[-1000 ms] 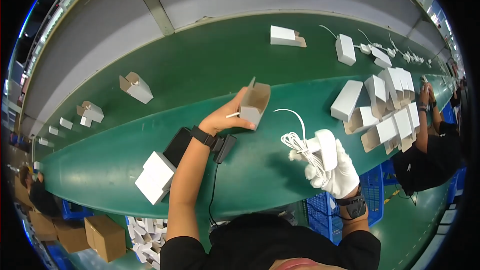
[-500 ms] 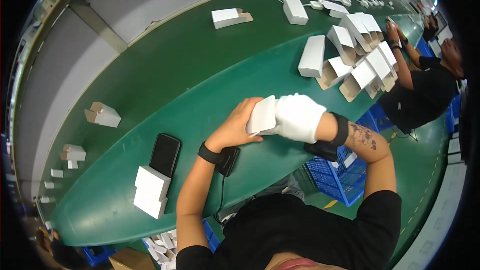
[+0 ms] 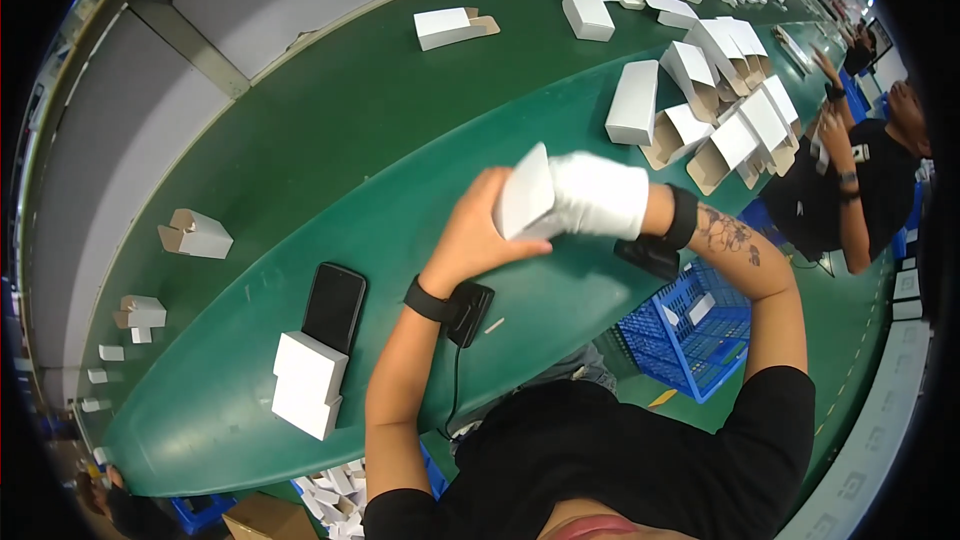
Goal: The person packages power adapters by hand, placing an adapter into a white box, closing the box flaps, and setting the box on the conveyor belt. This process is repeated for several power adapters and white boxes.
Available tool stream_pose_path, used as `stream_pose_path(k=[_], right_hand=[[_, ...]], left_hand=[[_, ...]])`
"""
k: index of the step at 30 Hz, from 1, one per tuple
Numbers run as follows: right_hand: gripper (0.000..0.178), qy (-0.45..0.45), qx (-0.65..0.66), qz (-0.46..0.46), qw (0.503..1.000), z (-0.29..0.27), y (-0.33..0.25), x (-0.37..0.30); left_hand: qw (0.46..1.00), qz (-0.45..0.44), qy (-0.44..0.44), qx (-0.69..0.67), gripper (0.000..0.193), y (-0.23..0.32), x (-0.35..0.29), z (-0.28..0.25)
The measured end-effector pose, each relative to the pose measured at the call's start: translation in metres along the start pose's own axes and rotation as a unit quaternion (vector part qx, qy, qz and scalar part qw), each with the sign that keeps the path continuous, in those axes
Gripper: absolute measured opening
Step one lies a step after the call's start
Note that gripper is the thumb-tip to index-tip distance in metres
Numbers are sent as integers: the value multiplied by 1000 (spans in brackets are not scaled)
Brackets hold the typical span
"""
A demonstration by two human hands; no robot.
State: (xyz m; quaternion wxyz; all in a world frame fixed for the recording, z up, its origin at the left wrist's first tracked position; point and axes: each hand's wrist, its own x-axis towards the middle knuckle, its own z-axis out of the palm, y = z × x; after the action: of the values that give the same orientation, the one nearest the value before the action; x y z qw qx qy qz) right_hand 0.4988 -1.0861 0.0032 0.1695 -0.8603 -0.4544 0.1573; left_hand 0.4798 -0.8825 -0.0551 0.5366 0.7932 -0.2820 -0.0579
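Observation:
Between my hands, above the green table, is a small white cardboard box with one flap standing up. My left hand wraps its left side, thumb stretched along the lower edge. My right hand, in a white glove, closes on the other end; its fingertips are hidden. Below my left hand a thin pale strip lies on the table. A black device with a cable sits by my left wrist, and another black device is under my right wrist.
Several open white boxes are heaped at the right, beside an upright white box. A black phone and white cartons lie at left. A blue crate stands below the table's edge. A co-worker is at right.
Both my hands have risen slightly with the box, and its flap now stands more upright. The pale strip now lies on the table below. The co-worker's hands have moved apart.

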Motion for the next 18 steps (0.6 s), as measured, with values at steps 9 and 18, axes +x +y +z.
stream_pose_path(k=[9, 18], right_hand=[[42, 386, -136, 131, 903, -58, 114, 111], [32, 250, -190, 384, 868, -67, 120, 66]], left_hand=[[877, -28, 477, -53, 81, -74, 50, -100], [764, 51, 621, 166, 99, -25, 34, -111]])
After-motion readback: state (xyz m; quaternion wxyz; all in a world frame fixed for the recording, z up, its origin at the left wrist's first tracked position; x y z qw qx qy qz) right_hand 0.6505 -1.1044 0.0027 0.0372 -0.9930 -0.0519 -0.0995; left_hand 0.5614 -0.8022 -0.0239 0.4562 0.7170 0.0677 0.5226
